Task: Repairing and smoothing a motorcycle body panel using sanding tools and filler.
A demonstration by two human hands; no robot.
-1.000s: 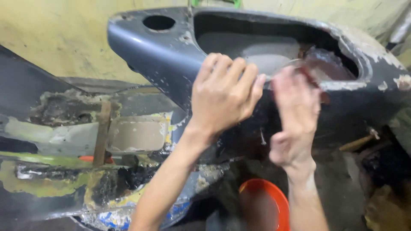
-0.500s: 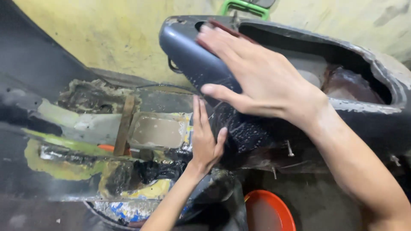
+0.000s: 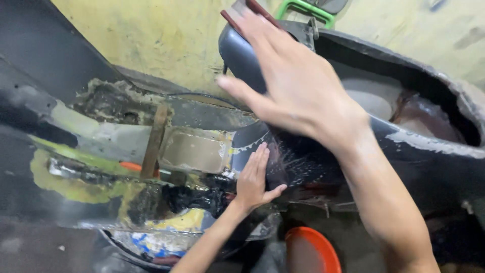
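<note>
Left hand point(image 3: 254, 178) lower, beside orange bucket point(image 3: 310, 251)

Two bare forearms, no sleeves; left hand point(image 3: 254, 178), right hand point(image 3: 298, 86) ungloved, ringless.

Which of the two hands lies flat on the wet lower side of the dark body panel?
The left hand, lower down; the right hand rests higher, on the dark body panel.

The right hand point(image 3: 298, 96) lay flat, palm down, fingers spread and pointing up-left, thumb stretched out to the left, its forearm running down to the lower right. The left hand point(image 3: 255, 179) was lower, open, fingers together pointing upward, thumb splayed right, forearm coming from below.
</note>
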